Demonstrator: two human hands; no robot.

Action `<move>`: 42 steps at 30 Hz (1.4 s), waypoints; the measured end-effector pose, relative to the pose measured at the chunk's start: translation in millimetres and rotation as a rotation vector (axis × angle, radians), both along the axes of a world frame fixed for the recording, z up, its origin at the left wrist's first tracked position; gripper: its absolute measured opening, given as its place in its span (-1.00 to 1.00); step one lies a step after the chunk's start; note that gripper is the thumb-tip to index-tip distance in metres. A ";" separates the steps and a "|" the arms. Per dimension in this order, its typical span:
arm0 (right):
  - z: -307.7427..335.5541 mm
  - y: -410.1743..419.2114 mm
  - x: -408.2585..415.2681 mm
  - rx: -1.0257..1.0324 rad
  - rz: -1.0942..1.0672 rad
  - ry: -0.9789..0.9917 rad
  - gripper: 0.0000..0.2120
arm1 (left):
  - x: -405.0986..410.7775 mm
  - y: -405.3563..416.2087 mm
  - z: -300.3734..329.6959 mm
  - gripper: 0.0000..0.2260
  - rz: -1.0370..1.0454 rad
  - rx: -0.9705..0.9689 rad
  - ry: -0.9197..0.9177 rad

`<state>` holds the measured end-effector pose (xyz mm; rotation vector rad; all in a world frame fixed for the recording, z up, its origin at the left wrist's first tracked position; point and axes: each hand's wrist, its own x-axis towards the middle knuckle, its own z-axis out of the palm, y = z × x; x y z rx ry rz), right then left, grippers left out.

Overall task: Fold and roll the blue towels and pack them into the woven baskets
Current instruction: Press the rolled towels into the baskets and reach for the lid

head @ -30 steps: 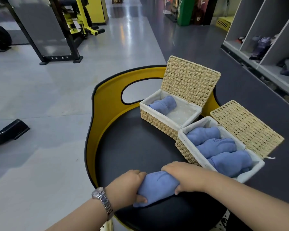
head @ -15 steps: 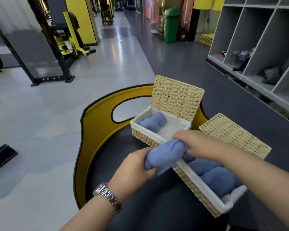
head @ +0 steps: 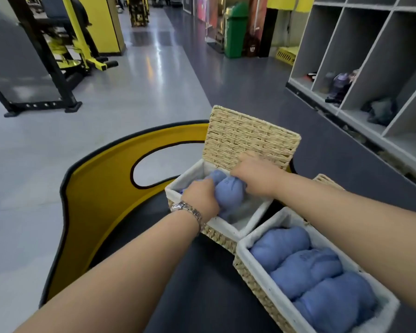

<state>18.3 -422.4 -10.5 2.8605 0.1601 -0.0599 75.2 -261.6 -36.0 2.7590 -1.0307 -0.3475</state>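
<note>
Near basket [head: 247, 265], lower right: three rolled towels, looks full | far basket [head: 175, 188], centre: one towel partly hidden, space left | left hand [head: 201, 197], right hand [head: 255, 174]: fingers curled around rolled blue towel [head: 229, 195], lowering it inside | remaining towels: cannot tell

My left hand [head: 203, 195] and right hand [head: 255, 173] both grip a rolled blue towel [head: 229, 192] inside the far woven basket [head: 226, 233], whose lid [head: 247, 138] stands upright. The near woven basket [head: 257, 277] holds three rolled towels [head: 305, 265] side by side.
</note>
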 end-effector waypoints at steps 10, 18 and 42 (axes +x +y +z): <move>-30.4 17.5 3.3 -0.244 0.024 0.158 -0.83 | 11.4 -6.8 -12.7 -0.68 0.066 0.135 0.085; -30.0 25.0 -4.0 -0.218 -0.061 0.199 -0.85 | 10.8 -10.1 -12.7 -0.51 0.098 0.290 0.091; 32.4 7.6 -88.6 0.654 -0.476 -0.726 -0.76 | -107.5 69.7 -23.6 -0.59 -0.208 -0.277 -0.120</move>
